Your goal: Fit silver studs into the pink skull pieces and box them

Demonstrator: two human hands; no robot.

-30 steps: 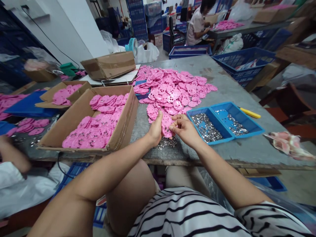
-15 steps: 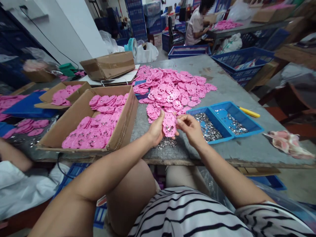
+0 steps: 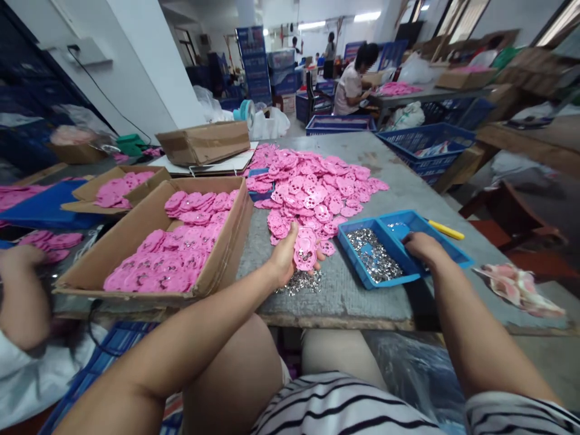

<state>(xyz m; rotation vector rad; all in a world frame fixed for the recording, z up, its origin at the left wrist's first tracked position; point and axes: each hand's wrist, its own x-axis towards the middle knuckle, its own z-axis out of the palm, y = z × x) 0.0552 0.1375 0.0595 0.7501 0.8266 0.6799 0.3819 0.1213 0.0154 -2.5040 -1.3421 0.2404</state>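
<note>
My left hand holds a pink plastic plate with holes above a small heap of silver metal bits at the table's near edge. My right hand reaches into the right compartment of a blue two-part tray; its fingers are curled down and I cannot tell if they hold anything. The tray's left compartment is full of small silver metal pieces. A big pile of pink plates lies just beyond my left hand.
An open cardboard box with stacked pink plates stands at the left, a smaller one behind it. A yellow tool lies right of the tray, a crumpled cloth further right. A co-worker's arm is at far left.
My right hand has left the pink plate and moved right into the blue tray. My left hand keeps the plate. The view has tilted up slightly.
</note>
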